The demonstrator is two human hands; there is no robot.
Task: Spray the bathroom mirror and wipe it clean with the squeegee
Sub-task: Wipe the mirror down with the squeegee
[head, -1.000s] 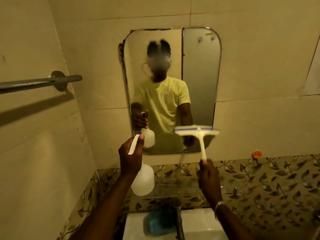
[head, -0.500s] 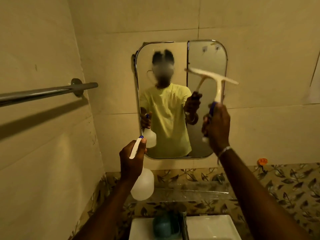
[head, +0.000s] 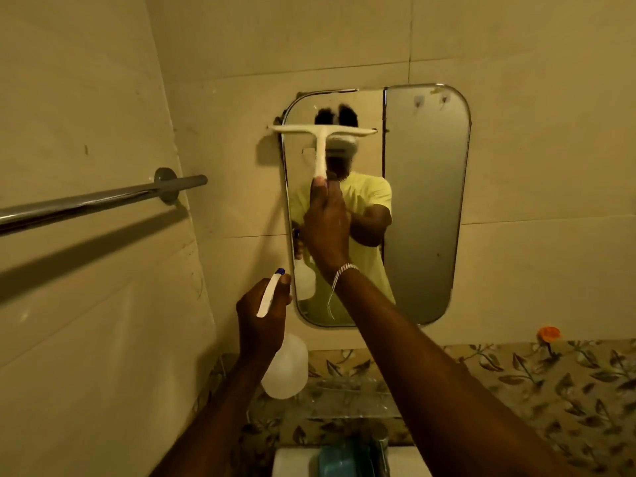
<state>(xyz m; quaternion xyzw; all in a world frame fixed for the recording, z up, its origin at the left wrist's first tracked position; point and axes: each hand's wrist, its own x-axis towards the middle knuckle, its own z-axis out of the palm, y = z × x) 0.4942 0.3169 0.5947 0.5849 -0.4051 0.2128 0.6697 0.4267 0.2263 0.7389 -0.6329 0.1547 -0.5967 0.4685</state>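
Note:
The rounded wall mirror (head: 423, 208) hangs on the cream tiled wall ahead. My right hand (head: 327, 225) is raised and shut on the handle of a white squeegee (head: 321, 136). Its blade lies level across the upper left part of the mirror, its left end past the mirror's edge. Lower and to the left, my left hand (head: 260, 320) grips the trigger head of a white spray bottle (head: 285, 370), which hangs below the hand near the mirror's bottom left corner. The mirror reflects a person in a yellow shirt.
A chrome towel rail (head: 99, 203) juts from the left wall at mirror height. Below the mirror run leaf-patterned tiles (head: 550, 380) and a clear glass shelf (head: 344, 390). A white basin (head: 296, 463) with a tap and a teal object sits at the bottom. An orange hook (head: 549, 333) sticks to the right.
My right hand lifted the squeegee from below the mirror, first to the right pane, then across to the upper left with the blade level. The left hand and bottle stayed roughly in place.

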